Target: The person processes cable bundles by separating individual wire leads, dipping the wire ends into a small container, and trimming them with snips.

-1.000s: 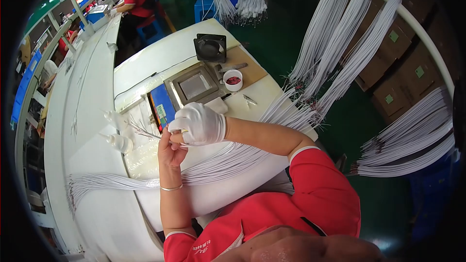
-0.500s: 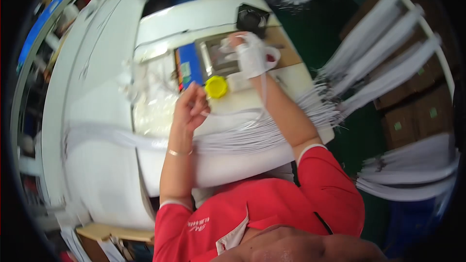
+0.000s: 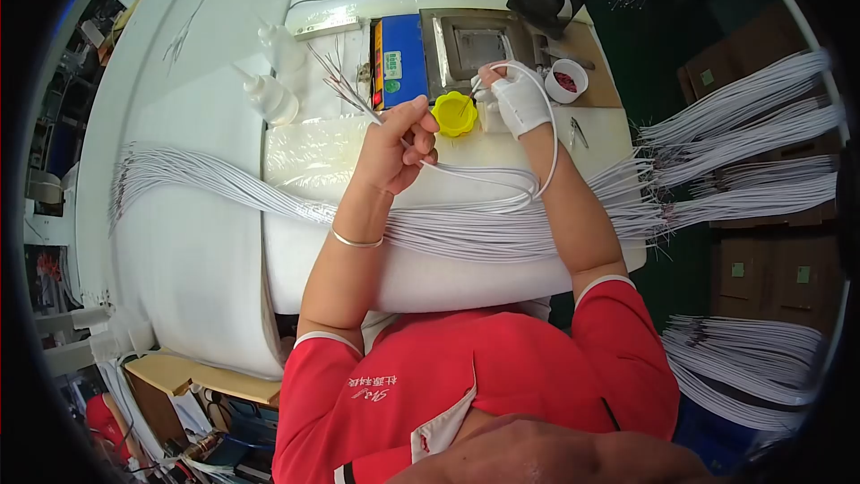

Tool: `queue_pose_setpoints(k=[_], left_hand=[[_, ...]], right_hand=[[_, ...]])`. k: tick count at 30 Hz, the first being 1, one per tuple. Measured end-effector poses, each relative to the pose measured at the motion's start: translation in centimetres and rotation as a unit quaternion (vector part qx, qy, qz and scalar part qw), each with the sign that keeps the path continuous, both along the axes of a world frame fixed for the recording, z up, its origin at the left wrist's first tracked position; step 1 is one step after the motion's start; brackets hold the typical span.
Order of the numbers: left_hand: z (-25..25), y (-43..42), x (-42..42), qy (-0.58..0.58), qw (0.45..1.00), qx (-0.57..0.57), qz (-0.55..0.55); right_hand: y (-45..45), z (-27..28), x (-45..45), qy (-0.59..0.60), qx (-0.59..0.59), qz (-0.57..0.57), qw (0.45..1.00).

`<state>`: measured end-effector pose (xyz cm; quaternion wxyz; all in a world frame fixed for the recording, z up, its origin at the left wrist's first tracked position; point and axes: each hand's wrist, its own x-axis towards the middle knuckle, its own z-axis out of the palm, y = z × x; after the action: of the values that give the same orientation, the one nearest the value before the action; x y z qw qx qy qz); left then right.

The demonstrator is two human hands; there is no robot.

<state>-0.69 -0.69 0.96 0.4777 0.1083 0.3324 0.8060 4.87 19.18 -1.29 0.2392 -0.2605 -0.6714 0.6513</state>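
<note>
A small bunch of white wires (image 3: 365, 108) is gripped by the bare left hand (image 3: 403, 139), whose fingers are curled closed around it; the stripped ends are fanned out past the hand toward the bottles. A bracelet is worn on the left wrist. A single looped cable (image 3: 555, 148) is pinched between the bare fingertips of the right hand (image 3: 515, 99), which is otherwise covered by a white glove. The fingers are closed, with only the cable seen in them, and its thin end is pointed down over the yellow dish (image 3: 453, 121). The rest of the cable is curved around the right wrist and led back to the large bundle (image 3: 484, 237), which is laid crosswise over the white table (image 3: 448, 291), in front of the body.

The dish is placed between the two hands, just in front of a blue box (image 3: 411, 49) and a metal tray (image 3: 436, 58). To the right of the tray, red bits are held in a small white cup (image 3: 583, 88), and behind it a black fan (image 3: 545, 2) is stood. Two squeeze bottles (image 3: 273, 101) are set on the left. More cables (image 3: 752, 103) are hung on a rail at the right.
</note>
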Motion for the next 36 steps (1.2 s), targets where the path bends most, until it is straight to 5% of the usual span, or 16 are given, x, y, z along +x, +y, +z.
queue_pose_setpoints(k=[13, 21, 24, 36], left_hand=[[0.1, -0.1, 0.1, 0.037, 0.999, -0.013, -0.002], [-0.2, 0.0, 0.0, 0.024, 1.0, -0.014, 0.015], [-0.1, 0.0, 0.0, 0.026, 0.999, -0.015, 0.024], [-0.2, 0.1, -0.1, 0.025, 0.999, -0.015, 0.034]], right_hand=[[-0.2, -0.7, -0.1, 0.023, 0.088, 0.023, 0.996], [2.5, 4.1, -1.3, 0.134, 0.168, -0.077, 0.974], [4.3, 3.5, -2.4, 0.069, 0.348, -0.108, 0.929], [6.0, 0.6, -3.4, 0.045, 0.339, -0.104, 0.934]])
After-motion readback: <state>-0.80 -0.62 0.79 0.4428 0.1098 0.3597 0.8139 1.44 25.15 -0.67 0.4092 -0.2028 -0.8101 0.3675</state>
